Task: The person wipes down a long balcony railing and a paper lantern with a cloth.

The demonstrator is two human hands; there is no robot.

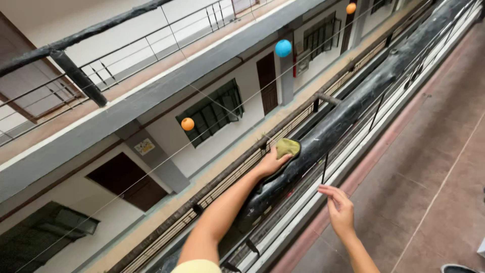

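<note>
Nearest the lens, a pale yellow sleeve (198, 266) at the bottom edge, with the bare left forearm running up and to the right from it, stretched almost straight. At its end the left hand (273, 163), palm down, pressed on a green cloth (288, 147) that lies flat on the top of the dark railing (343, 116). Fingers spread over the near edge of the cloth and resting on it rather than curled round it: flat and pressing, not clamped. Cloth on the far side of the rail top, just beyond the fingertips, partly covered by the hand.

Lower right, the right hand (339, 208) held in the air over the near side of the railing, wrist bent, palm turned inward, fingers loose and slightly apart, touching nothing and holding nothing. Well apart from the cloth.

Railing thick, black and scuffed with pale marks, running diagonally from the lower middle to the upper right, thin metal bars beneath it. To the right of it a reddish-brown tiled floor (439, 167). Beyond and below the rail, an open gap with other floors of the building: doors, windows and more rails. Strung on thin lines across the gap, an orange ball (187, 124), a blue ball (283, 48) and a second orange ball (351, 8) farther off.
</note>
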